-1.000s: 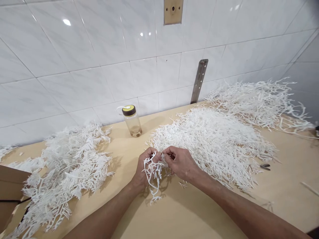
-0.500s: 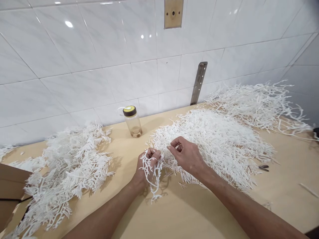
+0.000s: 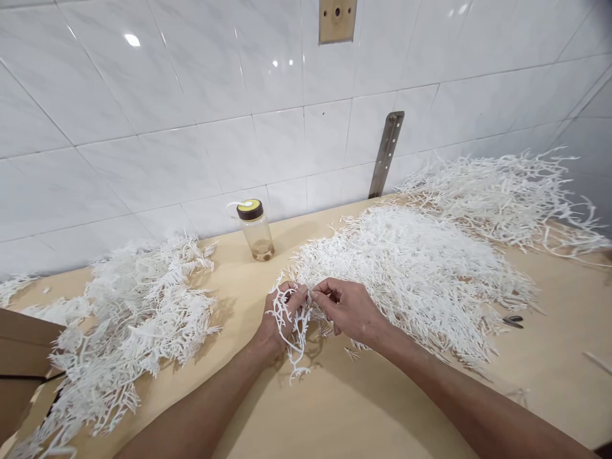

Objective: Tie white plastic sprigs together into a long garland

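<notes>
My left hand [image 3: 282,315] is closed around a white branching plastic stem [image 3: 297,344], whose forked twigs hang down over the fingers. My right hand [image 3: 347,309] comes in from the right, thumb and forefinger pinched right beside the left fingertips. Whatever lies in that pinch is too small to make out. Just behind the right hand spreads a large heap of short white sprigs [image 3: 411,274]. On the left side lies another pile of white branched pieces [image 3: 143,312].
A clear bottle with a dark and yellow lid [image 3: 257,233] stands near the wall. Long bare white stems [image 3: 507,197] are piled at the back right. Small dark snips [image 3: 513,321] lie right of the heap. A cardboard box [image 3: 23,363] is at the left edge.
My right hand has moved left and slightly down, from over the heap's edge to my left fingertips. The left hand still holds the stem in nearly the same place.
</notes>
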`<control>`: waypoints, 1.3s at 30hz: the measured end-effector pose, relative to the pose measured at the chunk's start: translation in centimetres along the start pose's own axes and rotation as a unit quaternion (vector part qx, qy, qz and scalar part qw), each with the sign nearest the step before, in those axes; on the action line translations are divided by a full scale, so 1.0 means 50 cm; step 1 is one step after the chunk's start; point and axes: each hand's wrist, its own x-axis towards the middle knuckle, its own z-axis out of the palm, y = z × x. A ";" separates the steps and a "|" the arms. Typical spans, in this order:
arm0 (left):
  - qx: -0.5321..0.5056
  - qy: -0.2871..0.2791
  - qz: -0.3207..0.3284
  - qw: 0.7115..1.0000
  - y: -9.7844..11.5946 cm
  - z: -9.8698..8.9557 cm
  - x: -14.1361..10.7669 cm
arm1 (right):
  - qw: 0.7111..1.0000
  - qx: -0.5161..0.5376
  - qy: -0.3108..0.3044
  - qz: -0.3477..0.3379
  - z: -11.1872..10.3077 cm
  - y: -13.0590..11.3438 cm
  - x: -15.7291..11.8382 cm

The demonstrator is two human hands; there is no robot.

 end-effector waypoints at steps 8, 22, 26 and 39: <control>0.018 0.008 0.001 1.000 -0.003 0.000 -0.001 | 1.000 -0.020 0.015 -0.014 0.005 0.001 0.002; 0.106 -0.001 0.097 0.990 0.012 0.003 -0.025 | 0.984 -0.139 0.106 -0.043 0.002 0.000 0.004; 0.044 0.004 0.047 0.998 0.028 -0.002 -0.013 | 0.975 -0.124 0.174 -0.060 -0.028 0.009 0.011; -0.099 0.104 -0.039 0.989 0.047 -0.024 0.021 | 0.984 -0.055 -0.060 -0.156 0.025 -0.016 -0.037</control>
